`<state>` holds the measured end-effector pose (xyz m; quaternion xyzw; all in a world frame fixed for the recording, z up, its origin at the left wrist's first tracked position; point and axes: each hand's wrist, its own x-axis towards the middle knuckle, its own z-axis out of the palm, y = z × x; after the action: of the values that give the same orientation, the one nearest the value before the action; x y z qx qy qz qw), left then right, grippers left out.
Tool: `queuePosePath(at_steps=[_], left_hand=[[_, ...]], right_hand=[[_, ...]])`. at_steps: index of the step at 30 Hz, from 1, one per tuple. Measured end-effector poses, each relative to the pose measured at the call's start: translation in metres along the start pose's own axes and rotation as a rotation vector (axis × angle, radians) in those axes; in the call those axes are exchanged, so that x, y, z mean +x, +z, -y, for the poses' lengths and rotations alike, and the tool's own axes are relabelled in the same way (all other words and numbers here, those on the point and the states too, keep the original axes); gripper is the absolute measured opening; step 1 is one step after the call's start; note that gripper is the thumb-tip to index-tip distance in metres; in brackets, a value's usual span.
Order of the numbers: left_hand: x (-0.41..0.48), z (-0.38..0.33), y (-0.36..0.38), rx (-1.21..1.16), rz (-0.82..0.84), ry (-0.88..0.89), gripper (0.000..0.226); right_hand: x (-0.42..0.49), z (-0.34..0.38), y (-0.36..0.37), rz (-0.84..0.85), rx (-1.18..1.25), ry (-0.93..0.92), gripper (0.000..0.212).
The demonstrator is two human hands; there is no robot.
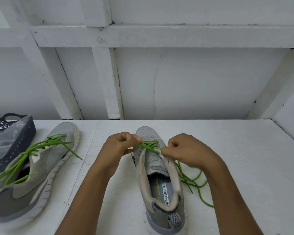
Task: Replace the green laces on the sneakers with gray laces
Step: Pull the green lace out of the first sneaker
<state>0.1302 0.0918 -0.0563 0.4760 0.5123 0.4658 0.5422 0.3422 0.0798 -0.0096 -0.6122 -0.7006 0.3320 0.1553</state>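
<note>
A grey sneaker (158, 175) stands in front of me on the white table (236, 158), toe pointing away. Its green lace (148, 145) crosses only the eyelets near the toe, and the loose length (191, 182) trails over the table on the shoe's right. My left hand (119, 146) pinches the lace at the shoe's left side. My right hand (185, 150) pinches the lace at the right eyelets. A second grey sneaker (32, 168) lies tilted at the left, its green lace (39, 150) loosened and spread. No gray laces are visible.
A dark perforated basket (15, 145) with clear plastic inside stands at the far left, behind the second sneaker. A white wall with wooden framing (109, 82) rises right behind the table. Bare table surface stretches to the right of the shoe.
</note>
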Motion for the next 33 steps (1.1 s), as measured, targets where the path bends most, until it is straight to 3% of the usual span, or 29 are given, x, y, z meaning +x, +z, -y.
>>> queuePosePath(at_steps=[6,9,14,15,18,20,23,27,29,33], left_hand=[[-0.001,-0.004,0.005,0.189,-0.142,-0.002,0.024],[-0.005,-0.012,0.011,0.332,-0.065,0.095,0.006],[-0.014,-0.022,0.022,0.769,0.101,0.239,0.005],[-0.014,-0.022,0.023,0.827,0.11,0.24,0.005],[-0.016,-0.023,0.024,0.976,0.131,0.19,0.043],[-0.018,-0.026,0.024,1.021,0.145,0.14,0.051],[-0.019,-0.027,0.024,1.02,0.174,0.129,0.046],[-0.018,-0.025,0.024,0.958,0.195,0.254,0.013],[-0.019,-0.025,0.023,0.793,0.196,0.256,0.01],[-0.016,-0.028,0.017,0.327,0.042,0.128,0.014]], right_hand=[[0.0,0.001,-0.001,-0.001,-0.012,-0.005,0.037],[0.0,0.002,0.0,0.008,-0.037,-0.018,0.033],[-0.001,0.006,0.003,0.005,-0.082,-0.035,0.03],[-0.001,0.006,0.003,0.004,-0.096,-0.036,0.03],[-0.002,0.009,0.002,0.003,-0.118,-0.051,0.033],[-0.004,0.01,0.001,-0.001,-0.121,-0.057,0.038],[-0.005,0.01,-0.001,-0.009,-0.095,-0.043,0.039],[-0.004,0.007,-0.003,-0.003,-0.079,0.006,0.034],[-0.005,0.007,-0.005,0.001,-0.058,0.042,0.032],[-0.006,0.005,-0.009,0.007,0.001,0.099,0.029]])
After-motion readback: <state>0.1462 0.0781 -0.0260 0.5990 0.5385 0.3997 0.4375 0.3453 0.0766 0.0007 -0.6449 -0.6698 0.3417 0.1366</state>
